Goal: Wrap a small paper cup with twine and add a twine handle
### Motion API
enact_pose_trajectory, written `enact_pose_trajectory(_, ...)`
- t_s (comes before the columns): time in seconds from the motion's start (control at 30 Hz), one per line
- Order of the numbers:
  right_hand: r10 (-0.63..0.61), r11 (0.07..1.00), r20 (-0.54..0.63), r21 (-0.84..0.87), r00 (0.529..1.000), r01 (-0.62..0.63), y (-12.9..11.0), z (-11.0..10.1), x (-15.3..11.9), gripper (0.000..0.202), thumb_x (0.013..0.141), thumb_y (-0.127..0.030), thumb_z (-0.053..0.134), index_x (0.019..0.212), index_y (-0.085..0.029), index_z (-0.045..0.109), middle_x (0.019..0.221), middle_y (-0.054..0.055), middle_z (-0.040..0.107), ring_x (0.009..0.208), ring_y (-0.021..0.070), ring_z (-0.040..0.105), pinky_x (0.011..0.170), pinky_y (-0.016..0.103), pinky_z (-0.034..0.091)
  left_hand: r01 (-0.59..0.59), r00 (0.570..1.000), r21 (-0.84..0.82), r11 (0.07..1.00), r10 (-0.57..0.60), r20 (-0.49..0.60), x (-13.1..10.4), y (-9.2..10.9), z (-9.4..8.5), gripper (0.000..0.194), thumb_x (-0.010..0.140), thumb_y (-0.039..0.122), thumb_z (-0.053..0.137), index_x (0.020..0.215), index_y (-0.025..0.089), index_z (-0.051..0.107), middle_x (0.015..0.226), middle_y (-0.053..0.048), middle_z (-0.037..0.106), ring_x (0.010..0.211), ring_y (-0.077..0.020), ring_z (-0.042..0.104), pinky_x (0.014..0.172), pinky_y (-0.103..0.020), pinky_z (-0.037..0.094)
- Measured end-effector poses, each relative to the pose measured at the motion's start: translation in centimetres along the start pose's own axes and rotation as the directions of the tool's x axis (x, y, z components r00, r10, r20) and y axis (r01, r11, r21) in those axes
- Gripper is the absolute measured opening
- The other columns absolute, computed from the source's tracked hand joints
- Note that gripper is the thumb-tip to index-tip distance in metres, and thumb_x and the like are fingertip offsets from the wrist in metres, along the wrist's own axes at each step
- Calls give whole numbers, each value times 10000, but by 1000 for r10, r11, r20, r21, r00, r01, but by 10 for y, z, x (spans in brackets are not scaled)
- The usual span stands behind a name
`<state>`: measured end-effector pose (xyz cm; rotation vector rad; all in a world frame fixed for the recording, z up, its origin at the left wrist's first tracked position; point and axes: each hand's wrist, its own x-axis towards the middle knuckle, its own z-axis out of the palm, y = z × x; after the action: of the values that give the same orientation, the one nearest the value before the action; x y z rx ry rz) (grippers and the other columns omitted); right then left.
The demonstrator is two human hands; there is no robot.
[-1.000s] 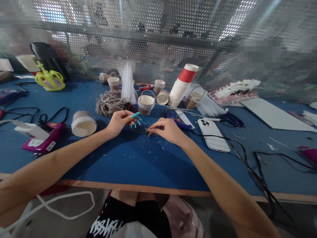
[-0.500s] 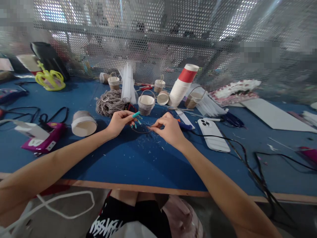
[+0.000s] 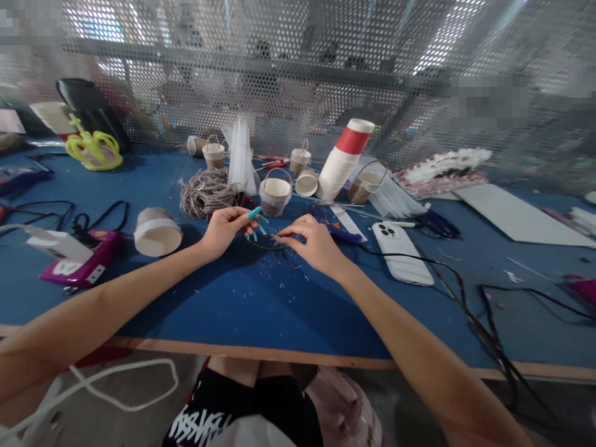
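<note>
Above the blue table (image 3: 261, 310), my left hand (image 3: 229, 228) is pinched, with long turquoise nails, and a thin cord (image 3: 264, 247) runs from it towards my right hand (image 3: 311, 241). My right hand is closed too, its thumb and fingertips together on the cord's other end. The cord sags in a shallow curve between the hands. Just behind them stands a small wrapped cup with a handle (image 3: 275, 194). A bundle of grey-brown cord (image 3: 207, 194) lies behind my left hand.
A wrapped cup (image 3: 158, 233) lies left of my left hand. Behind my right hand are a blue-handled tool (image 3: 344, 234) and a tilted stack of paper cups (image 3: 342, 162). A white phone (image 3: 401, 254) and black cables lie to the right.
My right hand has shifted slightly left, and its fingers are straighter over the cord. My left hand is nearly still.
</note>
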<state>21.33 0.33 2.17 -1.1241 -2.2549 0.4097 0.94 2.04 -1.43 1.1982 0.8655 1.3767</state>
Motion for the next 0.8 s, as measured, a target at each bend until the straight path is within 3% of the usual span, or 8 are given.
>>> enact_pose_trajectory(0.13,33,999,18,5,999,-33,-1,0,0,76,778,-167,661,748,-207,720,718,42,654,769,182,572,668,314,450,-6,1000,33,999,6,17,-1,-1,0,254,678,339,733,710,92,684,638,-43,679,475,-65,571,488,-201,482)
enact_pose_trajectory(0.3,60,998,-39,-28,997,-61,-2,0,-1,55,741,-157,694,696,-188,697,678,38,615,719,167,567,653,307,455,-21,999,26,999,21,38,-2,-1,-1,293,655,377,748,724,98,689,654,-43,685,479,-67,576,481,-196,479)
enact_pose_trajectory(0.6,-116,981,-137,-169,984,93,-5,1,-4,100,766,-172,677,669,-190,656,630,34,622,776,196,509,670,322,425,15,999,74,997,-17,34,-1,-1,0,300,652,386,746,746,104,699,630,-39,680,473,-72,576,480,-195,486)
enact_pose_trajectory(0.8,-173,958,-156,-257,972,130,-1,1,-3,103,790,-187,649,687,-189,659,625,37,621,786,211,488,729,360,401,14,1000,72,997,-16,23,0,-3,-2,278,642,361,755,737,106,696,616,-33,677,467,-70,571,477,-195,491)
